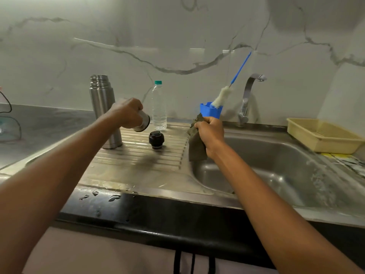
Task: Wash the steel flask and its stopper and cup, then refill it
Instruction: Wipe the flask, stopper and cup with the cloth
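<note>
My left hand (126, 112) grips the steel cup (143, 122) over the drainboard (138, 161); my right hand (210, 129) clutches the scouring pad (196, 144) at the sink's (276, 155) edge, ready to scrub.

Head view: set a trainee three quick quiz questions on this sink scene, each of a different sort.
1. True or false: the stopper stands on the drainboard, apart from the flask.
2. The left hand grips: A the cup, B the stopper, C the flask.
3. Fill in: the right hand holds a ____ at the sink's left rim.
Key: 1 true; 2 A; 3 scrub pad.
</note>
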The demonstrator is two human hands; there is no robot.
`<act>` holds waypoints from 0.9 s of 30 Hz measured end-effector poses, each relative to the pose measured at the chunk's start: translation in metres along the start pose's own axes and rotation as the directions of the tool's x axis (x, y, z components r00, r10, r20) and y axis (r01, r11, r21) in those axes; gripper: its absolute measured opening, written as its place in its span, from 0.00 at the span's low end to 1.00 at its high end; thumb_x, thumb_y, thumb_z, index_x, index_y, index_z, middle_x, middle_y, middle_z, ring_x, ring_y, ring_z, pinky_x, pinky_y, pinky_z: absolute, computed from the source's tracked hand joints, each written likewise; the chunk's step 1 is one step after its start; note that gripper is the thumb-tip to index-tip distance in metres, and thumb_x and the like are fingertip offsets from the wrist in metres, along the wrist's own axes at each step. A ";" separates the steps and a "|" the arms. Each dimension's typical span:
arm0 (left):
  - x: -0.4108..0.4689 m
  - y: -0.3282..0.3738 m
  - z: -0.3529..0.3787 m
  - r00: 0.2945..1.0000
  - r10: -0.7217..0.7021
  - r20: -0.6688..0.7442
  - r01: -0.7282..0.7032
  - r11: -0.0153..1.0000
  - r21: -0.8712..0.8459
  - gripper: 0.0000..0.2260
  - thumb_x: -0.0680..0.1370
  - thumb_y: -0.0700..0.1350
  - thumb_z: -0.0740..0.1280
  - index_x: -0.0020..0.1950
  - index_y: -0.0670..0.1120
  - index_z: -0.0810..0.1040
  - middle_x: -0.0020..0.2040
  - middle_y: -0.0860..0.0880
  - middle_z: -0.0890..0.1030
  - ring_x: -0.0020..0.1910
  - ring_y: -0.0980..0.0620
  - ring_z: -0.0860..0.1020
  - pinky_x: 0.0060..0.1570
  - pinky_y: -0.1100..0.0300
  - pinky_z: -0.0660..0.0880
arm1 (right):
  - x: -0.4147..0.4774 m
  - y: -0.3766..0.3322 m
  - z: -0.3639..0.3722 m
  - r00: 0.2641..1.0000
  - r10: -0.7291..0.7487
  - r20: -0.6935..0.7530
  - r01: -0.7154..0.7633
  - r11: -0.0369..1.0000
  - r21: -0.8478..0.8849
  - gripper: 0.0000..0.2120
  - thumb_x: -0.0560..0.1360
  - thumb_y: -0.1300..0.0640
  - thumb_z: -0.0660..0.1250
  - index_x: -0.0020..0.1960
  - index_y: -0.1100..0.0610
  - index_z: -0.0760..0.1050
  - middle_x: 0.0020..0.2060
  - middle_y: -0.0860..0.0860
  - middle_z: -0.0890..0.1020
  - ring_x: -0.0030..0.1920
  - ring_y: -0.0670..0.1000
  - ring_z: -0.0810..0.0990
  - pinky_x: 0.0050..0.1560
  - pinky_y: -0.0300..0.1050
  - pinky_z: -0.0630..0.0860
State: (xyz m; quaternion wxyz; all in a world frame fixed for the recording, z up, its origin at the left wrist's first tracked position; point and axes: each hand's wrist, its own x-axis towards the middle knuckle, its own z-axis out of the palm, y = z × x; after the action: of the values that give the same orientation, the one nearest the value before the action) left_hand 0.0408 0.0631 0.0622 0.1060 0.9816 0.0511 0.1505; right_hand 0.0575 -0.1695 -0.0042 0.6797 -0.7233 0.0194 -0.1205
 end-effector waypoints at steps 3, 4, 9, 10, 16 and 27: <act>-0.001 -0.003 0.005 0.992 0.060 0.110 -0.078 0.982 0.170 0.11 0.76 0.38 0.65 0.57 0.41 0.80 0.53 0.41 0.81 0.48 0.43 0.78 0.38 0.58 0.72 | 0.001 0.009 0.001 0.999 -0.031 -0.015 0.029 0.995 -0.099 0.06 0.75 0.62 0.66 0.51 0.57 0.78 0.44 0.53 0.81 0.43 0.51 0.80 0.40 0.45 0.78; 0.000 -0.004 0.009 0.988 0.073 0.135 -0.100 0.973 0.206 0.06 0.76 0.38 0.65 0.51 0.41 0.79 0.50 0.41 0.80 0.46 0.43 0.77 0.34 0.58 0.69 | 0.001 0.010 0.001 0.999 -0.048 -0.013 0.046 0.991 -0.128 0.06 0.75 0.62 0.66 0.51 0.57 0.78 0.43 0.52 0.80 0.43 0.50 0.79 0.39 0.43 0.75; 0.008 -0.006 0.027 0.974 0.075 0.212 -0.138 0.945 0.297 0.05 0.77 0.36 0.64 0.42 0.43 0.72 0.40 0.46 0.73 0.42 0.44 0.74 0.32 0.57 0.66 | 0.002 0.010 0.004 0.996 -0.083 0.018 0.085 0.978 -0.191 0.05 0.76 0.63 0.66 0.50 0.56 0.77 0.42 0.50 0.79 0.43 0.49 0.78 0.41 0.43 0.76; 0.011 -0.007 0.031 0.970 0.073 0.232 -0.146 0.938 0.314 0.05 0.77 0.36 0.64 0.42 0.43 0.72 0.40 0.46 0.73 0.43 0.44 0.74 0.35 0.58 0.68 | 0.001 0.010 0.004 0.996 -0.087 0.029 0.091 0.975 -0.205 0.04 0.77 0.62 0.66 0.49 0.55 0.77 0.42 0.50 0.79 0.44 0.49 0.78 0.44 0.46 0.79; 0.019 -0.010 0.044 0.952 0.046 0.303 -0.149 0.934 0.326 0.06 0.77 0.35 0.64 0.41 0.43 0.71 0.43 0.45 0.74 0.46 0.43 0.75 0.43 0.56 0.72 | 0.001 0.010 0.007 0.991 -0.117 0.065 0.129 0.962 -0.239 0.04 0.77 0.62 0.65 0.47 0.54 0.76 0.43 0.53 0.81 0.47 0.54 0.82 0.53 0.54 0.82; 0.025 -0.011 0.052 0.934 -0.026 0.357 -0.122 0.914 0.387 0.06 0.77 0.38 0.65 0.52 0.45 0.71 0.53 0.43 0.76 0.50 0.43 0.75 0.47 0.56 0.73 | -0.002 0.008 0.008 0.994 -0.079 0.077 0.096 0.964 -0.247 0.07 0.75 0.64 0.65 0.51 0.58 0.78 0.46 0.57 0.82 0.50 0.57 0.83 0.53 0.60 0.82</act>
State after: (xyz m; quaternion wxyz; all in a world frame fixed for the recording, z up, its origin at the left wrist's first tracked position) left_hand 0.0802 0.0672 0.0181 -0.0947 0.9940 0.0364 -0.0401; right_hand 0.0580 -0.1617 -0.0125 0.5774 -0.8069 -0.0203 -0.1228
